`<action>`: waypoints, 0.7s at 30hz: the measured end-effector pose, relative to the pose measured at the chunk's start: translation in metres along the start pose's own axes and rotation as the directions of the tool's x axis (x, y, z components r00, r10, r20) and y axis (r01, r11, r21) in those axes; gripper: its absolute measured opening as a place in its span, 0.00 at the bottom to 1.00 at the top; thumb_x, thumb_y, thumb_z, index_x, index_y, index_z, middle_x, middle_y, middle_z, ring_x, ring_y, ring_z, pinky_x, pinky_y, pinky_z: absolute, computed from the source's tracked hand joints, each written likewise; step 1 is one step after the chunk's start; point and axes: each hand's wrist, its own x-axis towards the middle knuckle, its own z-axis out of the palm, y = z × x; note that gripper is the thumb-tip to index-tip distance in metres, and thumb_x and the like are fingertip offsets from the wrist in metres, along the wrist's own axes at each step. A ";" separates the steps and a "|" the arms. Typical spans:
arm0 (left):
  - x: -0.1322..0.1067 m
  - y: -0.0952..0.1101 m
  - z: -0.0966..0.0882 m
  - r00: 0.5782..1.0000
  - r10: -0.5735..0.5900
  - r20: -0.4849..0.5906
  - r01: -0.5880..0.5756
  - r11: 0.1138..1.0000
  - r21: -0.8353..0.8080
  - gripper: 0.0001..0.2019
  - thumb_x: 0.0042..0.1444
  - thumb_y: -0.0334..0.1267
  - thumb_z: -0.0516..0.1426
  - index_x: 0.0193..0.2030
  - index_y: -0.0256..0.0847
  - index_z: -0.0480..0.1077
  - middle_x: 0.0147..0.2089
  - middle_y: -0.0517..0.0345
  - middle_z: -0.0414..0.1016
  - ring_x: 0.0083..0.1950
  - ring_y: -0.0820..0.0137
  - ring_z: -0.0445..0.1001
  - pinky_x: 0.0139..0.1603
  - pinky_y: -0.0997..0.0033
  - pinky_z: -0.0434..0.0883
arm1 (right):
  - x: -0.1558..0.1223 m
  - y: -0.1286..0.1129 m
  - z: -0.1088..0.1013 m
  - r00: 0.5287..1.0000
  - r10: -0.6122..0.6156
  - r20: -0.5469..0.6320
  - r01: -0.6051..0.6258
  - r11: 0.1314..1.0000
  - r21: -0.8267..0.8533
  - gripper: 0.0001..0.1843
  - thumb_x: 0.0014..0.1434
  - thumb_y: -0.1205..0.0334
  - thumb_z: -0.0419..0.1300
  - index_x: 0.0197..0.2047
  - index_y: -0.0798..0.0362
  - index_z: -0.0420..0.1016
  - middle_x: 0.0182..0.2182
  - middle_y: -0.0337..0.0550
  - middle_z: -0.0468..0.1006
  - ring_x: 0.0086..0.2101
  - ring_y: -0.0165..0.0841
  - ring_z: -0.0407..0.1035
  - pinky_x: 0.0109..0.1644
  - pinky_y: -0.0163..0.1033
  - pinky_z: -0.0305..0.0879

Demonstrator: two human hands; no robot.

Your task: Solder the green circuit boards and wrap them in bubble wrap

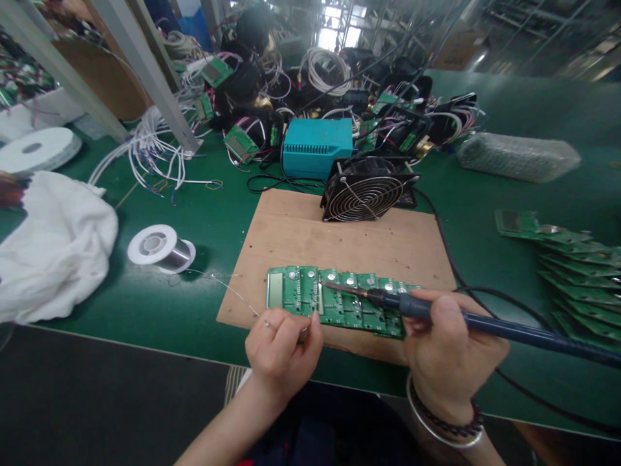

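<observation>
My right hand (451,336) is closed round the dark blue handle of a soldering iron (412,307). Its tip points left, over a row of overlapping green circuit boards (344,301); whether it touches them I cannot tell. The leftmost board shows a small grey display. At the row's lower edge my left hand (281,343) pinches a thin solder wire (235,292), which runs back to a white spool (162,248). The wire's end is hidden by the fingers. Under the boards lies a brown cardboard sheet (286,226) on the green bench.
Behind the boards stand a black fan (371,191) and a teal box (317,145). Stacked circuit boards (577,278) lie at right, near a bubble-wrapped bundle (519,157). White cloth (58,239) and bundled cables (155,149) are at left. The iron's black cable (528,388) crosses the right side.
</observation>
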 end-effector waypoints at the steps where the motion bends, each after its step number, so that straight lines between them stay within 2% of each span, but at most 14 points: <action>1: 0.000 0.000 0.000 1.000 0.002 0.011 -0.002 1.000 0.004 0.11 0.54 0.27 0.60 0.25 0.42 0.63 0.20 0.67 0.63 0.22 0.78 0.63 0.24 0.77 0.64 | 0.000 0.000 0.000 1.000 0.001 0.011 -0.001 1.000 -0.013 0.11 0.57 0.60 0.59 0.26 0.54 0.77 0.13 0.33 0.67 0.13 0.27 0.60 0.15 0.34 0.54; 13: 0.002 -0.002 0.002 0.997 -0.014 0.074 0.011 0.999 0.039 0.11 0.56 0.29 0.58 0.24 0.41 0.64 0.20 0.67 0.62 0.21 0.77 0.62 0.25 0.76 0.63 | -0.001 0.001 -0.002 0.998 0.031 0.051 -0.027 0.998 -0.065 0.12 0.57 0.58 0.59 0.27 0.54 0.77 0.15 0.34 0.68 0.15 0.27 0.62 0.17 0.34 0.58; 21: 0.004 -0.002 0.003 0.995 -0.016 0.094 0.011 0.999 0.052 0.12 0.57 0.30 0.58 0.24 0.41 0.64 0.20 0.66 0.62 0.22 0.77 0.62 0.25 0.76 0.62 | -0.002 0.002 -0.002 0.997 0.049 0.062 -0.048 0.998 -0.028 0.11 0.57 0.59 0.59 0.27 0.54 0.77 0.14 0.33 0.66 0.14 0.26 0.61 0.17 0.33 0.57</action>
